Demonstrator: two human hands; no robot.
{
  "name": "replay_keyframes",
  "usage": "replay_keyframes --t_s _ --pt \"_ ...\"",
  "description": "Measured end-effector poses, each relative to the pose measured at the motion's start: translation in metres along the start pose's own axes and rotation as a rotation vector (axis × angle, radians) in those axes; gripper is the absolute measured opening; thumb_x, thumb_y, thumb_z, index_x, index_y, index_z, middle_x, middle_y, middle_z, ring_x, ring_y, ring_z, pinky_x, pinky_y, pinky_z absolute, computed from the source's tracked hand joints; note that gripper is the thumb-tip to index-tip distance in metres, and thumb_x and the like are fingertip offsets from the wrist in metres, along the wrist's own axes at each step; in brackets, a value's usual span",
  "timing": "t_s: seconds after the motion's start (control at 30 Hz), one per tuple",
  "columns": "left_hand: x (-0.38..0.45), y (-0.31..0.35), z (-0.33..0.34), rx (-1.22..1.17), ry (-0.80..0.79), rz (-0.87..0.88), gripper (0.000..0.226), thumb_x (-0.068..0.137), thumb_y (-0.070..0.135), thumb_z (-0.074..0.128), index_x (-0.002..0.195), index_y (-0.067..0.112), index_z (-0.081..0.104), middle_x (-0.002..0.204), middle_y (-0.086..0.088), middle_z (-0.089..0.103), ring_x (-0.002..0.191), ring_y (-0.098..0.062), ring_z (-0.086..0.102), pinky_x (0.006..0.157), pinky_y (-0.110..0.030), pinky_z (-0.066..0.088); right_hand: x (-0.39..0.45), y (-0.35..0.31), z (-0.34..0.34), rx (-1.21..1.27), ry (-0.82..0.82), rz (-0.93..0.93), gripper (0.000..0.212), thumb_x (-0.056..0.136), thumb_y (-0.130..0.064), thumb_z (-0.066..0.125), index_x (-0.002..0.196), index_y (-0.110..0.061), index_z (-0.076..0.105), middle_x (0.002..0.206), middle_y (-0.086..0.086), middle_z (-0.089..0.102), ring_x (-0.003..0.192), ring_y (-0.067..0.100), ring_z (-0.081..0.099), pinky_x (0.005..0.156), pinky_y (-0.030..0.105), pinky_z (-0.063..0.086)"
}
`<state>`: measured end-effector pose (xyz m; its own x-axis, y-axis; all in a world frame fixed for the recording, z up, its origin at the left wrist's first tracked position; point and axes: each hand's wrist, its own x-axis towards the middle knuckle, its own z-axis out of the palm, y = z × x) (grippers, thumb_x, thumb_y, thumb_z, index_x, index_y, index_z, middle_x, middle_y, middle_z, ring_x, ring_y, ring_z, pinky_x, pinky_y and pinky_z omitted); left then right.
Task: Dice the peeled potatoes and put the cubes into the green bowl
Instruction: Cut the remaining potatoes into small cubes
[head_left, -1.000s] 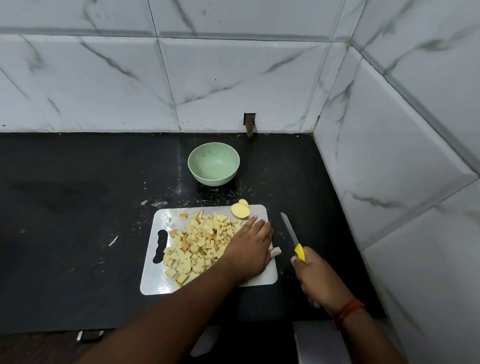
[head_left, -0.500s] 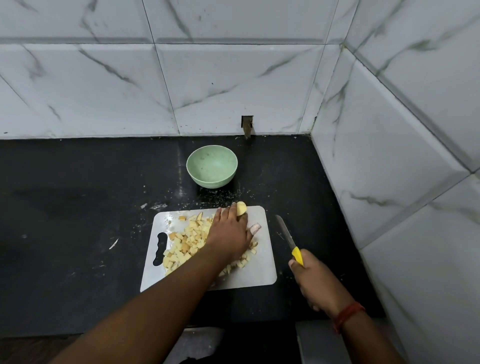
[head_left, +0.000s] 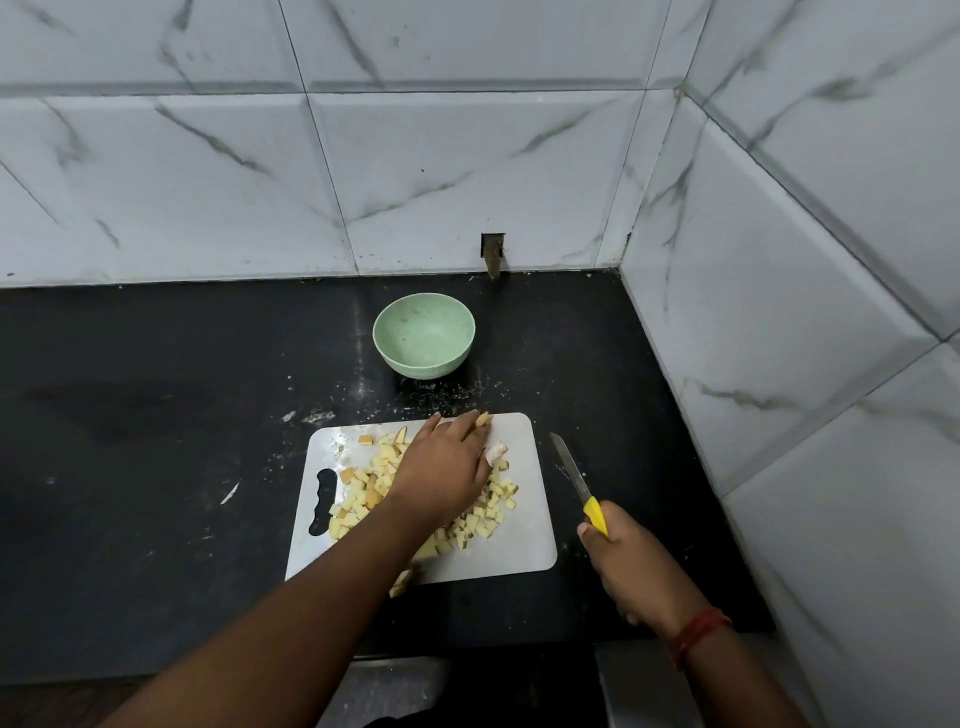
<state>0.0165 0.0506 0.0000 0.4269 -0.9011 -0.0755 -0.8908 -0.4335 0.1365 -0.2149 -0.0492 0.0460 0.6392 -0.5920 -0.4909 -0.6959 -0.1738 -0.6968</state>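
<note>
A pale green bowl (head_left: 427, 367) stands empty on the black counter behind a white cutting board (head_left: 524, 545). Several yellow potato cubes (head_left: 363, 493) lie heaped on the board. At the board's far edge my left hand (head_left: 441, 467) covers an uncut potato piece (head_left: 484, 419), fingers bent over it, so only its tip shows. A pale wrap sits on that hand's thumb. My right hand (head_left: 634, 571) grips a yellow-handled knife (head_left: 571, 470) to the right of the board, with the blade pointing away over the counter.
The black counter (head_left: 156, 441) ends in white marble-look tiled walls at the back and right, forming a corner. White scraps (head_left: 311, 417) lie left of the board. One cube (head_left: 399, 590) lies off the board's near edge. The counter's front edge runs just below my arms.
My left hand went from the board's right side to its far edge and settled on the uncut potato piece. The right hand and knife stayed almost still.
</note>
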Motion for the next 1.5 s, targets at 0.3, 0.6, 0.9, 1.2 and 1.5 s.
replay_keyframes --t_s 0.3,0.6,0.9,1.2,1.5 --pt "0.001 0.013 -0.005 -0.176 0.156 0.011 0.066 0.106 0.05 0.016 0.14 0.018 0.062 0.145 0.003 0.056 0.132 -0.017 0.052 0.124 -0.04 0.024 0.0 0.0 0.004 -0.02 0.003 -0.004 0.013 0.102 -0.035 0.042 0.108 -0.026 0.049 0.071 0.0 0.049 0.051 0.01 0.044 0.044 0.022 0.034" --pt "0.018 0.006 -0.008 -0.551 0.221 -0.397 0.039 0.11 0.039 0.036 0.09 0.014 0.058 0.098 -0.005 0.057 0.089 -0.025 0.059 0.076 -0.039 0.045 -0.003 0.003 0.005 0.019 -0.002 -0.003 0.012 0.102 -0.034 0.043 0.107 -0.025 0.048 0.07 0.002 0.048 0.049 0.01 0.043 0.041 0.021 0.035" --pt "0.0 0.047 0.001 -0.591 0.103 -0.029 0.03 0.107 0.034 0.048 0.116 0.014 0.069 0.11 -0.003 0.064 0.106 -0.022 0.058 0.089 -0.031 0.04 0.0 0.011 0.004 0.087 0.059 -0.008 0.01 0.1 -0.033 0.045 0.099 -0.024 0.049 0.067 0.004 0.048 0.043 0.01 0.041 0.04 0.022 0.033" --pt "-0.021 0.035 0.032 0.04 0.118 0.191 0.052 0.102 0.051 0.034 0.146 0.029 0.052 0.15 -0.007 0.047 0.141 -0.03 0.038 0.126 -0.055 0.01 -0.003 0.012 0.006 0.085 0.054 -0.019 0.01 0.101 -0.034 0.044 0.105 -0.027 0.05 0.069 0.001 0.049 0.046 0.009 0.043 0.038 0.021 0.034" --pt "-0.031 0.024 0.048 0.241 0.225 0.47 0.052 0.106 0.045 0.036 0.13 0.01 0.066 0.134 -0.01 0.063 0.132 -0.027 0.054 0.126 -0.046 0.022 0.0 0.011 0.014 0.046 0.067 -0.054 0.01 0.101 -0.035 0.045 0.102 -0.026 0.051 0.07 -0.005 0.05 0.053 0.006 0.045 0.048 0.022 0.032"
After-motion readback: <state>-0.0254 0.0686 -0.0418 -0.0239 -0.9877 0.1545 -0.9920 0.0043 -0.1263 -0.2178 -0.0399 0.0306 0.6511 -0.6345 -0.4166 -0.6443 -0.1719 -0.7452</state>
